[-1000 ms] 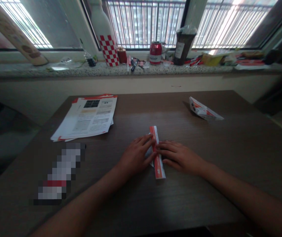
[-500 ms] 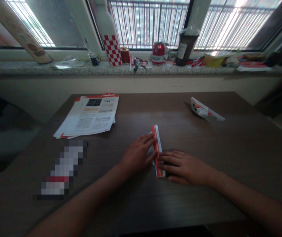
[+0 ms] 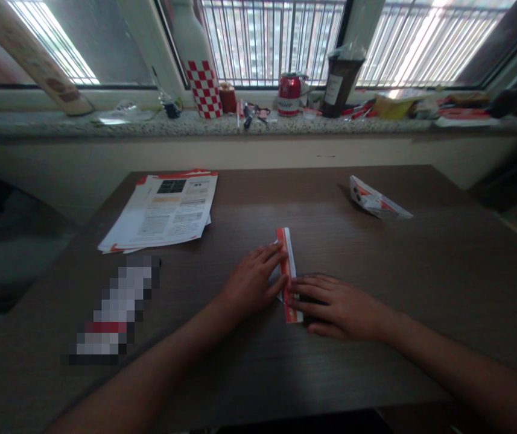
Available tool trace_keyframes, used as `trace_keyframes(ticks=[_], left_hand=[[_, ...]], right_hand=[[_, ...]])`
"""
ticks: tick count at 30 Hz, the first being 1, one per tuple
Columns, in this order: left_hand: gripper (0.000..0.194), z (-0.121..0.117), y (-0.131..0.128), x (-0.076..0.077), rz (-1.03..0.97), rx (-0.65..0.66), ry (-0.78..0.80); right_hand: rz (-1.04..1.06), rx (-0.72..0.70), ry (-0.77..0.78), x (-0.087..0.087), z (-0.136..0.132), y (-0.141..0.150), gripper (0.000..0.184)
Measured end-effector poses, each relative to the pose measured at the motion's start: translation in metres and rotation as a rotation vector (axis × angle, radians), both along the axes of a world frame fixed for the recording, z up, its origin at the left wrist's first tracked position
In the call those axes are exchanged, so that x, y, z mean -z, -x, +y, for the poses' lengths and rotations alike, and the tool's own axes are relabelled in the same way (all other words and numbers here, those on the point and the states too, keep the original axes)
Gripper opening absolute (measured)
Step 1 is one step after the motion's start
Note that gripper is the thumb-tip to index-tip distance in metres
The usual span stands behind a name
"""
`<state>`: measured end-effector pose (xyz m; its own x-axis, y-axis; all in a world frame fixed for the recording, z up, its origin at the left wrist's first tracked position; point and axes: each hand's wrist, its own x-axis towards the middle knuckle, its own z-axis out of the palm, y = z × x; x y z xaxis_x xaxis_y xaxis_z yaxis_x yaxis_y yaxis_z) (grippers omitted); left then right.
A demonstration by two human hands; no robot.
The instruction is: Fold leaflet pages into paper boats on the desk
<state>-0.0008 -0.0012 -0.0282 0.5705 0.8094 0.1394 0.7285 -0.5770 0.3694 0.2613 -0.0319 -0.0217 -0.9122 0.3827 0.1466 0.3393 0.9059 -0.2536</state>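
A sheet of paper folded into a narrow red-and-white strip (image 3: 290, 256) lies upright in the picture on the dark wooden table (image 3: 240, 374). My left hand (image 3: 253, 277) rests on its left side, thumb and fingers spread, fingertips pressing on the red band. From the right, my right hand (image 3: 335, 304) lies flat with fingers stretched out, their tips on the strip's lower half. Both hands are open and press the paper from above. A white corner of the paper shows under my left hand; the rest of that part is hidden.
A stack of printed sheets (image 3: 168, 217) lies at the back left. Nearer on the left is a blurred-out oblong item (image 3: 117, 307). A folded paper shape (image 3: 378, 202) stands at the back right. Bottles, a red can (image 3: 289, 96) and clutter line the windowsill (image 3: 149, 128).
The view has shifted very slightly. Both hands stay in place on the folded paper, with only tiny finger movement at most.
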Motion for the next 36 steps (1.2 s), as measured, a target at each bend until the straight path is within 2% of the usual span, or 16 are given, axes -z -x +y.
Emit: trace_keyframes(ticks=[36], left_hand=[[0.048,-0.0023,-0.0018,-0.0013,-0.004,-0.027,-0.012]], right_hand=[[0.045,0.014,0.014,0.0037,-0.0007,-0.0008,0.053]])
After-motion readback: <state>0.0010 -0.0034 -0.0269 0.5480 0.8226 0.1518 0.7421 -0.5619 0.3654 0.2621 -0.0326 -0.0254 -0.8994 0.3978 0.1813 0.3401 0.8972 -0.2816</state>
